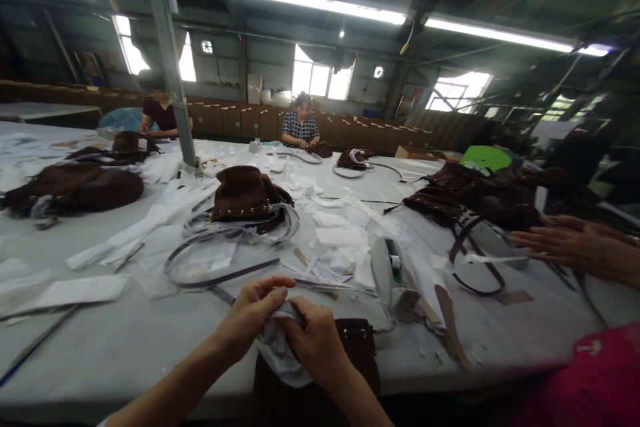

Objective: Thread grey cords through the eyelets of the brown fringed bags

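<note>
At the near table edge, a dark brown drawstring bag (357, 347) with metal eyelets lies below my hands. A crumpled whitish wrapping (285, 355) is bunched over it, and I cannot tell what is inside. My left hand (257, 312) pinches the top of this wrapping between thumb and fingers. Close against it, my right hand (316, 337) has its fingers curled round the wrapping's right side. Beyond them stands another brown bag (241, 195), its wrapped strap (175, 273) looping out over the table.
White paper scraps (343, 237) litter the table around a grey dispenser-like object (383, 270). More brown bags lie left (95, 187) and right (445, 193). A co-worker's hands (575, 243) reach in at right. A metal post (170, 53) rises at left; two people sit across.
</note>
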